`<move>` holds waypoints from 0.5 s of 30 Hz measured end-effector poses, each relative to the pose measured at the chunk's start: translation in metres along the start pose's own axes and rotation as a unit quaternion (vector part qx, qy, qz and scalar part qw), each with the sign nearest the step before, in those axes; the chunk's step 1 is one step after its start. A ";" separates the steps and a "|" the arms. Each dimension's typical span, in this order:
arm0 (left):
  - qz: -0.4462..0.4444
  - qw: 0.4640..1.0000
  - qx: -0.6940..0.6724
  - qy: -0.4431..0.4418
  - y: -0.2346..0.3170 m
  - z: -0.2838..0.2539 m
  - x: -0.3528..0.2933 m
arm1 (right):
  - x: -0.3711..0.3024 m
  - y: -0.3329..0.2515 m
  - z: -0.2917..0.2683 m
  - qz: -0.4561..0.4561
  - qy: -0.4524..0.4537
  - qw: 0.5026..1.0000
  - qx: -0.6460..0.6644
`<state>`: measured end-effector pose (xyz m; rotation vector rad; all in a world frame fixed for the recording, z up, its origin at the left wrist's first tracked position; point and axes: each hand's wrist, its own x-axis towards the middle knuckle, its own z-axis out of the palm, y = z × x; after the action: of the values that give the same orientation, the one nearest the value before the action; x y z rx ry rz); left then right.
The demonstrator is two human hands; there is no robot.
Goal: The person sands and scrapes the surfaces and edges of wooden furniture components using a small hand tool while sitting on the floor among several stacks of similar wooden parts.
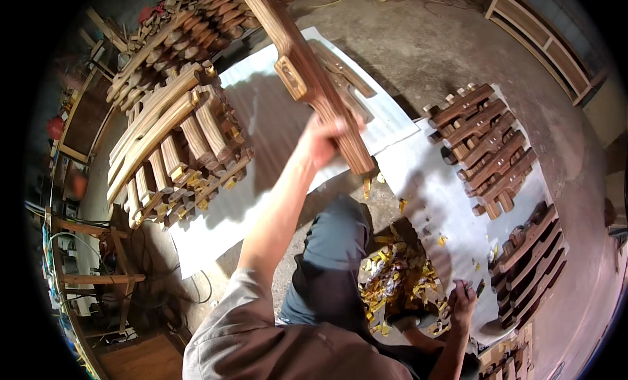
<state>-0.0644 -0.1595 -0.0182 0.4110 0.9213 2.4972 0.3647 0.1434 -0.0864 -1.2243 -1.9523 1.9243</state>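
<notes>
My left hand [322, 141] is closed round the near part of a long carved wooden piece, shaped like a gunstock [301, 66], with a slotted bulge on its side. It is held up at a slant above a white sheet [255, 98], its far end beyond the top edge of the picture. Behind it, similar brown pieces [347, 72] lie on the sheet, partly hidden. Low on the right, my right hand [462, 296] has its fingers curled together over another white sheet [432, 203]. What it holds, if anything, is too small to make out.
Stacked wooden pieces [176, 138] stand at left, with a larger pile [203, 26] behind. Finished-looking dark pieces [487, 144] lie in rows at right, more [530, 262] nearer. Crumpled yellow tape scraps [399, 275] cover the floor by my leg. A wooden frame [98, 278] stands far left.
</notes>
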 end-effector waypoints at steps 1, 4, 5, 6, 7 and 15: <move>-0.004 0.998 -0.011 0.054 0.024 0.019 0.006 | -0.007 -0.009 0.001 -0.034 -0.013 0.999 -0.017; 0.123 0.946 0.249 0.164 0.012 0.073 0.025 | -0.016 -0.033 0.008 -0.167 0.046 0.984 -0.038; 0.148 0.921 0.305 0.191 0.003 0.096 0.026 | -0.024 -0.058 0.018 -0.207 0.086 0.972 -0.067; 0.099 0.949 0.259 0.152 -0.004 0.119 0.015 | -0.027 -0.078 0.026 -0.327 0.111 0.934 -0.094; 0.088 0.951 0.263 0.134 -0.016 0.123 0.004 | -0.034 -0.096 0.037 -0.370 0.120 0.914 -0.111; -0.036 0.929 0.367 -0.024 -0.145 0.173 -0.081 | -0.050 -0.178 0.070 -0.472 0.174 0.847 -0.170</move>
<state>0.1212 -0.0088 0.0018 0.6452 1.8009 1.9804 0.2766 0.0854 0.0807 -0.4087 -2.1157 0.8278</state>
